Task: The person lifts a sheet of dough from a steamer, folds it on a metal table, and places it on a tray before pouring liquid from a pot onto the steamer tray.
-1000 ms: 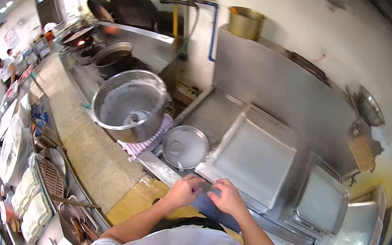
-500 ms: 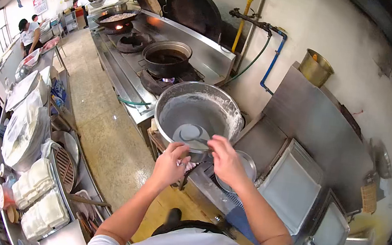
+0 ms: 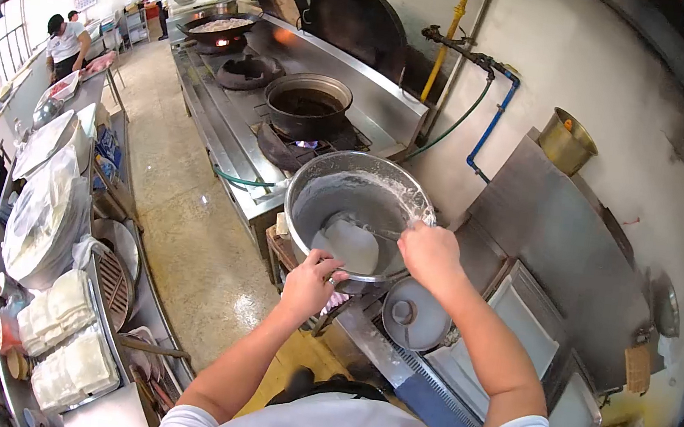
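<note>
So your right hand (image 3: 431,252) is closed around the handle of a utensil (image 3: 388,234) that reaches into the whitish liquid (image 3: 348,244) in the big metal bowl (image 3: 331,180), while your left hand (image 3: 309,285) has its fingers loosely curled at the near rim, though I can't tell if they're actually gripping it. The bowl's sitting near the dark pot (image 3: 305,128) on the stove (image 3: 238,120), with a smaller round pan (image 3: 428,331) just beside it, on the side of your right hand.
</note>
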